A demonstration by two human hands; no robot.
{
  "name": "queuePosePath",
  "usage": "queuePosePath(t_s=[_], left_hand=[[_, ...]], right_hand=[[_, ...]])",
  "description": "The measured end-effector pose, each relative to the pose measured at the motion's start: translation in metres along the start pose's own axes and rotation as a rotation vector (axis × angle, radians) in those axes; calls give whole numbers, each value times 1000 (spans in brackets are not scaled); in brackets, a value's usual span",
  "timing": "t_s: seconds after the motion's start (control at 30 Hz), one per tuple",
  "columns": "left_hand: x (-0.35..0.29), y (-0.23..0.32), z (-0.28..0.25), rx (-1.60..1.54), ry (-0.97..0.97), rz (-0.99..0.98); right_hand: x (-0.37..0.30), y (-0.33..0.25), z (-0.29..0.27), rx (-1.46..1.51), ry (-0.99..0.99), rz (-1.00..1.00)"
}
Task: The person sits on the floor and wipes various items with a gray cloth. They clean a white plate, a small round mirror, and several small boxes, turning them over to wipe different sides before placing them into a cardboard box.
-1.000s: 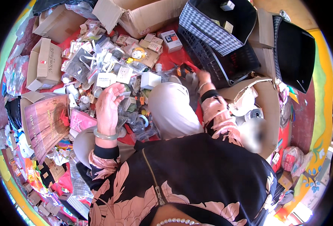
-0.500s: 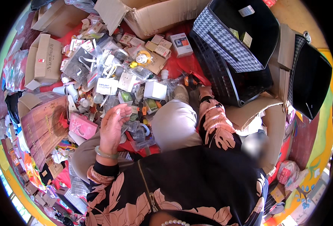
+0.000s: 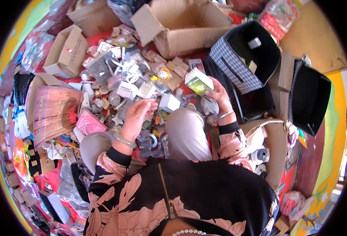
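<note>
My right hand [image 3: 220,96] is raised above my right knee, its thumb and fingers gripping a small green-and-white carton [image 3: 199,82]. Just below that hand shows a crumpled greyish, bag-like item [image 3: 209,105]; whether the hand also touches it I cannot tell. Over the near side of the pile hovers my left hand [image 3: 138,116], fingers loosely bent and nothing visible in them. Close to it are a plain white box [image 3: 169,103] and a white carton [image 3: 145,90]. A pale blue ring [image 3: 153,140] lies beneath, between my knees.
Small boxes and plastic-wrapped parts spread across a red ground cover. A large open cardboard box [image 3: 195,39] stands at the back. To the right are a houndstooth-patterned bin [image 3: 236,65], a black bin [image 3: 309,98] and a cardboard box [image 3: 275,157] containing round parts.
My right hand has come up from low beside my right leg and now holds the green-and-white carton. My left hand has shifted right relative to the pile. The view has turned slightly.
</note>
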State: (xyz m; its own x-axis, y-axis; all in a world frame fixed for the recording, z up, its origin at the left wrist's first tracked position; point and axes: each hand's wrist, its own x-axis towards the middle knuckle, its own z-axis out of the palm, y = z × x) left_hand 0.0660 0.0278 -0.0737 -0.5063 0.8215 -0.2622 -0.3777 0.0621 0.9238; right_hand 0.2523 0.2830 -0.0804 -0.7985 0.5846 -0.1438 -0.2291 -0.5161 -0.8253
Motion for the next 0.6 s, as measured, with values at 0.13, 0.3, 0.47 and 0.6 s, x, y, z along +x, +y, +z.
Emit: queuePosePath(t_s=[0.13,0.3,0.47,0.6], left_hand=[[-1,24,8,-82,-79,199],[-9,99,7,-207,-167,772],[-18,132,-25,-457,24,584],[-12,119,-53,-801,41,518]], right_hand=[[-3,-40,105,65,-250,-28],[-5,-17,194,146,-349,259],[4,-5,247,-153,-579,274],[31,-14,250,157,-265,14]])
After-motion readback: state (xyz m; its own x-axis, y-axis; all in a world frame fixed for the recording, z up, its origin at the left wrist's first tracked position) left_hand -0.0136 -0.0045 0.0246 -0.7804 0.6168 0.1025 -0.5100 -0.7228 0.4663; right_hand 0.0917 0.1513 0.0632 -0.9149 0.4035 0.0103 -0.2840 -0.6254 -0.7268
